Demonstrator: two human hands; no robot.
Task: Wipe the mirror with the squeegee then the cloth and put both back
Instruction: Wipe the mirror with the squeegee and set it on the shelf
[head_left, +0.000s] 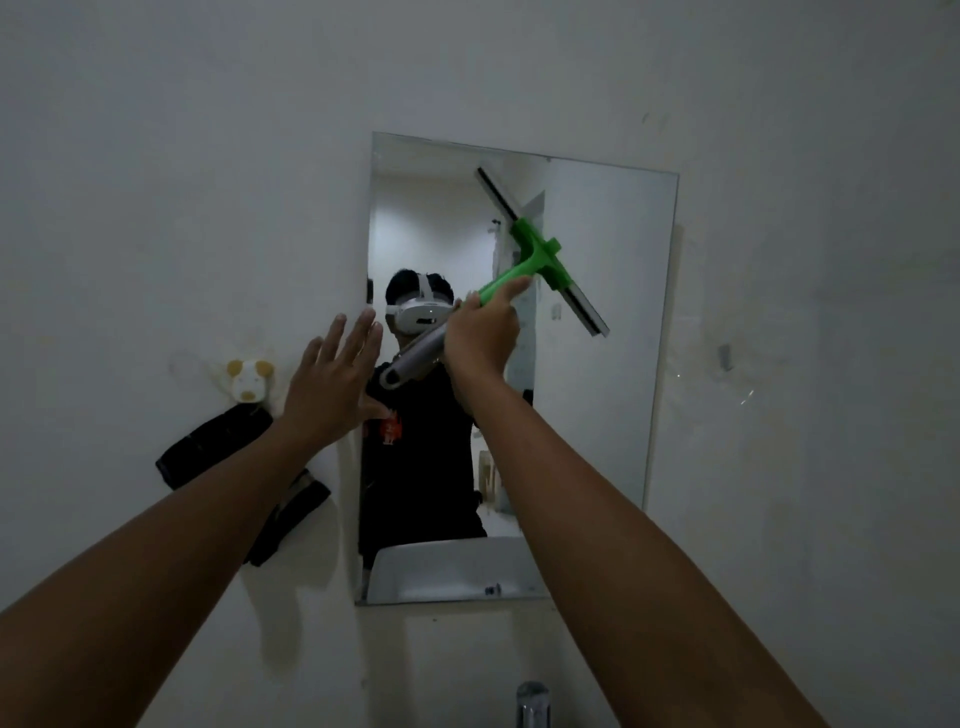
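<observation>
A frameless rectangular mirror (613, 364) hangs on the white wall. My right hand (480, 340) grips the green-and-grey handle of a squeegee (540, 254); its long blade lies slanted against the upper middle of the glass. My left hand (332, 376) is raised with fingers spread, at the mirror's left edge, holding nothing. A dark cloth (208, 447) hangs on the wall left of the mirror, partly hidden behind my left forearm.
A small animal-shaped wall hook (249, 379) sits above the dark cloth. A chrome tap (532, 701) shows at the bottom edge below the mirror. The mirror reflects a person in a headset and a white basin. A small hook (724, 358) is on the right wall.
</observation>
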